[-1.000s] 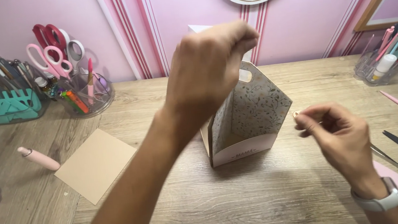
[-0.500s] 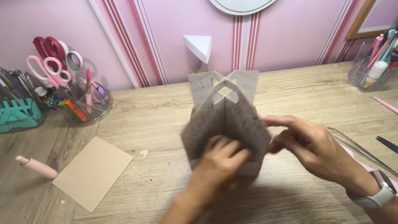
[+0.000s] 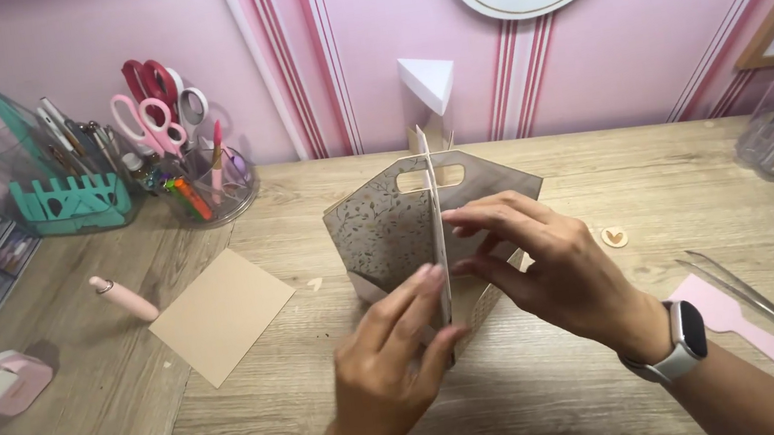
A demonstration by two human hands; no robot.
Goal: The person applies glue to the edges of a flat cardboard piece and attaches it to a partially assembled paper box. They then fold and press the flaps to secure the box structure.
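While standing on desk (image 3: pixel 567 402), paper bag (image 3: pixel 379 233) pinched by left hand (image 3: pixel 392 374), right hand (image 3: pixel 551 271); scissors (image 3: pixel 152 104) in clear cup (image 3: pixel 217 194).

Paper bag turned edge-on and pinched flat between both hands.

Patterned paper bag (image 3: pixel 389 232) no longer standing as a broad, open form near the middle of the tabletop (image 3: pixel 567 402); now folded to a thin upright edge facing the camera, handle cutouts lined up at the top. Left hand (image 3: pixel 396 369), a second ago lifted high over the bag's top and then low against its front, now down at the near side, fingers (image 3: pixel 420 287) pressed to the folded edge. Right hand (image 3: pixel 551 271), earlier apart at the right with fingers pinched together, now closed in on the bag's right face.
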